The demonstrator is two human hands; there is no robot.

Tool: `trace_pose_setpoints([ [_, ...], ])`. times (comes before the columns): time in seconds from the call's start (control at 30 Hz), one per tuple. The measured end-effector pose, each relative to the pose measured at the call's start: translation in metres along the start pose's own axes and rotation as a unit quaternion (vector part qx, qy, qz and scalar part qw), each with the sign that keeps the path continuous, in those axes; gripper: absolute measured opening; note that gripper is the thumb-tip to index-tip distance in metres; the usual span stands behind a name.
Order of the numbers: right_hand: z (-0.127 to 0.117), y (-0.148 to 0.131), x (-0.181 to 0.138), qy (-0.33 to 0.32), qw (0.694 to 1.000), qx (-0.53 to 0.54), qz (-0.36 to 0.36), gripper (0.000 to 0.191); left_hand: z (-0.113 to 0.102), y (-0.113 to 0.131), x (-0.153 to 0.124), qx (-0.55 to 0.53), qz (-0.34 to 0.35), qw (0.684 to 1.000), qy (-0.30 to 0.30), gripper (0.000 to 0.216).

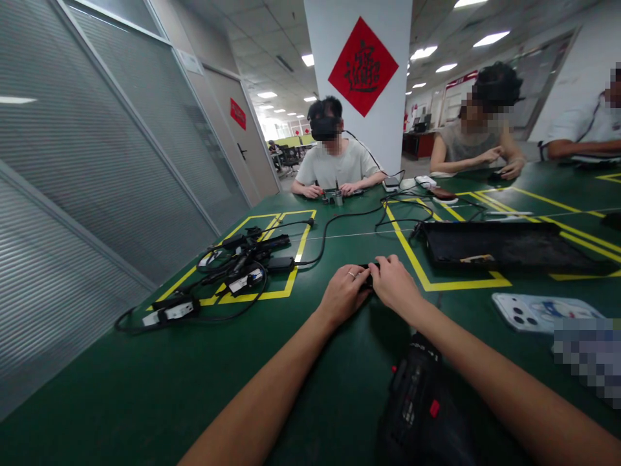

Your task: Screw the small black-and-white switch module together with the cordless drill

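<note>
Together, left hand (pixel 343 294) and right hand (pixel 395 283) fingers clench a small black part (pixel 369 277) between them.

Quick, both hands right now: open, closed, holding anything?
Left hand: fingers curled on a small black object on the green table.
Right hand: closed on the same small black object, from the other side.

A small black part (pixel 369 277) lies on the green table, pinched between both hands, mostly hidden, at twelve o'clock from the wearer.
</note>
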State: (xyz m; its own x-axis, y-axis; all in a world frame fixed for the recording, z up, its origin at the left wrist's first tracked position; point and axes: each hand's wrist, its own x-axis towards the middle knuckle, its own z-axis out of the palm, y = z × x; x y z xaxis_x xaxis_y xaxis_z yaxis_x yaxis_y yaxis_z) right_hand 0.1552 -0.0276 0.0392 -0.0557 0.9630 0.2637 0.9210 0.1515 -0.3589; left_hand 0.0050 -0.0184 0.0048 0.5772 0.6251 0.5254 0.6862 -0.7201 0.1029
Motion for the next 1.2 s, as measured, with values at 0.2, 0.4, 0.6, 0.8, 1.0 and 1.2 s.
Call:
trace_pose_setpoints([
  [0.2,0.024,0.022,0.007,-0.028,0.996,0.087,0.005,0.033,0.001,0.002,0.001,-0.012,-0.035,0.999,-0.003,0.036],
  [0.4,0.031,0.034,0.013,-0.026,0.987,0.158,0.016,0.032,0.0,0.002,0.001,-0.042,-0.049,0.998,0.005,0.036],
  [0.6,0.03,0.032,0.012,-0.025,0.986,0.165,0.022,0.032,0.0,0.001,0.0,-0.089,-0.057,0.994,0.009,0.039],
  [0.8,0.029,0.034,0.013,-0.037,0.981,0.187,0.036,0.037,0.0,0.0,0.001,-0.148,-0.063,0.987,0.018,0.04],
  [1.0,0.03,0.035,0.014,-0.032,0.982,0.187,0.018,0.033,0.002,-0.003,0.001,-0.177,-0.069,0.981,0.025,0.039],
  [1.2,0.031,0.034,0.014,-0.026,0.983,0.182,0.02,0.032,0.001,-0.002,0.002,-0.164,-0.07,0.984,0.017,0.036],
])
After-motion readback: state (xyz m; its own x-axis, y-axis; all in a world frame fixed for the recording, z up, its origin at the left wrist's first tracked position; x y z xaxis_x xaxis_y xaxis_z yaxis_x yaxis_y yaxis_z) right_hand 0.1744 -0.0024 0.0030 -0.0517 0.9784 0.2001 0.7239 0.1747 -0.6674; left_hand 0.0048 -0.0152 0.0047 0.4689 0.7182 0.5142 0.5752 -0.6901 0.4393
